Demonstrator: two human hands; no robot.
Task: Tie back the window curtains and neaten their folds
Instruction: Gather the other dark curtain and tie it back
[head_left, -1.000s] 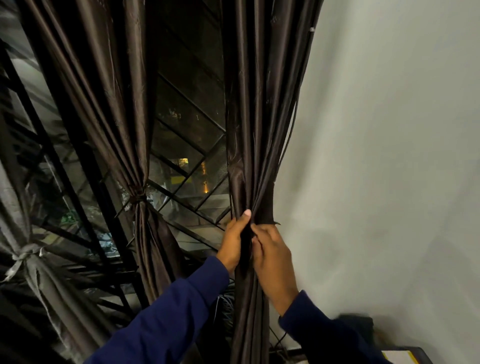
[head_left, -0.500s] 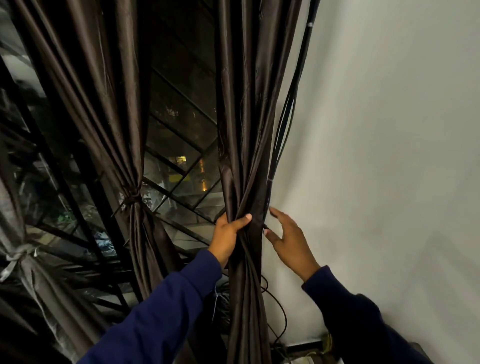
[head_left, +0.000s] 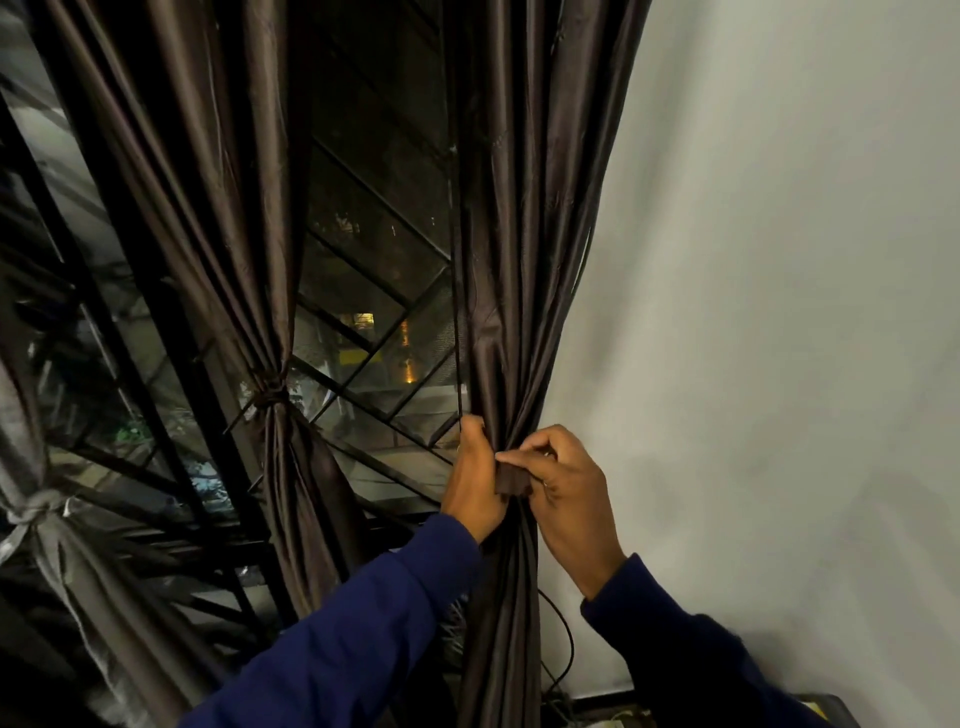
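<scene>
**Cinching the right-hand curtain**

I stood at the window with both hands at the waist of the right curtain (head_left: 519, 260), which hung at centre right of the frame, just beside the bare wall (head_left: 779, 260). My left hand (head_left: 475, 480) was wrapped around the gathered cloth from the window side, fingers (head_left: 480, 441) curled shut on the bundle. My right hand (head_left: 563, 483) sat against it from the wall side, thumb and forefinger pinched closed on a short dark tie end (head_left: 513, 480) that poked out between the two hands. Whether the tie ran all the way round the back I could not tell; the cloth hid it.

To my judgement the step was the knotting itself, and it wanted care. The left hand had to keep the pleats squeezed so they would not splay while the right drew the tie snug. Pulling level across the bundle, not downward, seemed best, or the waist would slide and the folds above would twist. This cloth looked slick and shiny, so a loose wrap would likely slip.

At centre left the middle curtain (head_left: 260, 234) was already cinched with its own tie (head_left: 270, 397), and a paler grey curtain (head_left: 52, 545) at lower left was knotted too; matching that height would keep them even. A thin cord (head_left: 457, 312) hung by my left hand, and I meant to keep it clear of the knot.
</scene>
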